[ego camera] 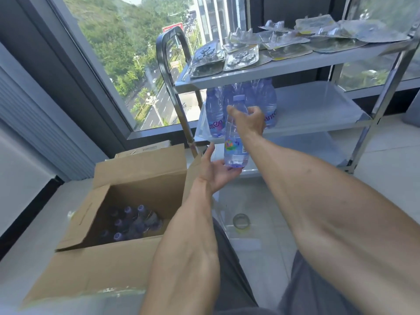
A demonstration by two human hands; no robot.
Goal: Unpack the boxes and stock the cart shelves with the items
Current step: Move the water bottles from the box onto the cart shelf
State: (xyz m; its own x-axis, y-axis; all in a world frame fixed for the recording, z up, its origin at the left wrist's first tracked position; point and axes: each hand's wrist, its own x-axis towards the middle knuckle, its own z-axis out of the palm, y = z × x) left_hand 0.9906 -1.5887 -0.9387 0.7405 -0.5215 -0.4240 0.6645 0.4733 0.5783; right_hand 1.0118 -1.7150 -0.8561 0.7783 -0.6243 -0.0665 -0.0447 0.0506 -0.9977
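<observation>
**Bottle in mid-air between box and middle shelf**

The water bottle (236,137) is off every surface, held upright in front of the cart (386,73), just short of the middle shelf (318,105). The right hand (250,120) has its grip curled round the bottle's upper half, thumb toward the cap. The left hand (216,171) lies under the base with its grip spread, fingers straight, cupping rather than clasping.

What could go wrong, as a judgement: the standing bottles (241,103) crowd the shelf's 9 o'clock end, so a bottle pushed in from the front could knock a neighbour over and topple the row. The shelf's front lip could catch the base if it comes in low. The top shelf (295,62) overhangs closely, so a high approach may clip the cap. If the left hand drops away early, the single upper grip on thin, smooth plastic could slip.

Counts: one bottle in hand. About five bottles stand on the middle shelf, though they overlap and the exact number cannot be told. The open cardboard box (109,258) at 8 o'clock shows roughly six purple caps (127,220). The top shelf carries a dozen or so blister packs (241,59), too overlapped to count exactly. One tape roll (241,221) lies on the floor at 6 o'clock. A second box (145,147) sits behind the first.
</observation>
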